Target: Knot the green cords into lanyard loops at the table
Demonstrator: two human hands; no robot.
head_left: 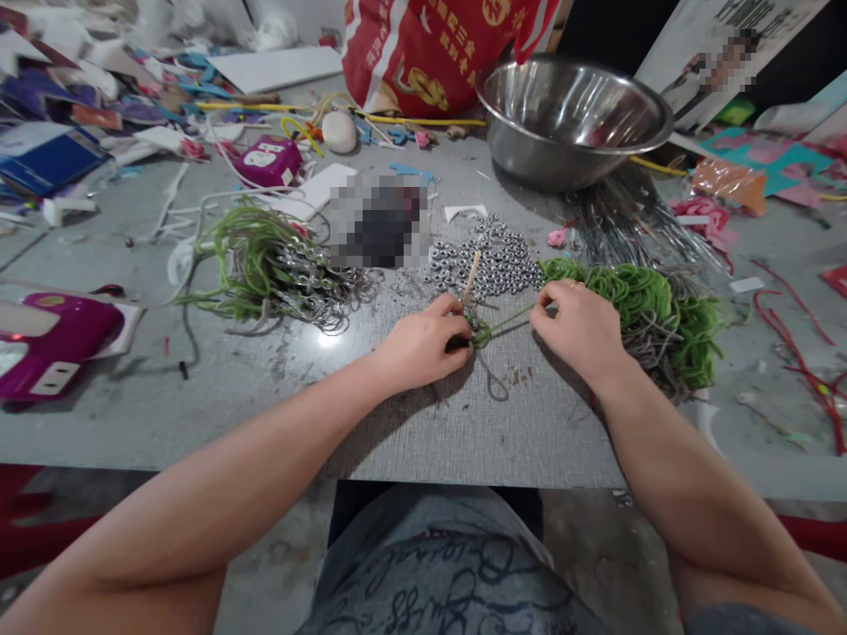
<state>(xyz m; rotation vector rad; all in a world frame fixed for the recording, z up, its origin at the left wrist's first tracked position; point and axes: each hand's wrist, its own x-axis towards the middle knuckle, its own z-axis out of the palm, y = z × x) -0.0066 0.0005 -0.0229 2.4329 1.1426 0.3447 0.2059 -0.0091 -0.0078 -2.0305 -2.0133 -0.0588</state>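
Observation:
My left hand (423,346) pinches one end of a green cord (509,324) close to a thin wooden stick (472,275) that points up from the table. A grey cord loop (496,384) hangs out below those fingers. With thumb and forefinger closed, my right hand (579,326) draws the same cord out to the right. Just beyond both hands lies a spread of small silver beads (493,256). A pile of green and grey cords (645,304) sits beside my right hand. The exact grip under my left fingers is partly hidden.
Left of the beads lies a heap of green cords with silver pieces (278,265). A steel bowl (569,168) and a red bag (430,62) stand at the back. Purple power strips (59,348) and scraps cover the left; red cords (794,353) lie at right.

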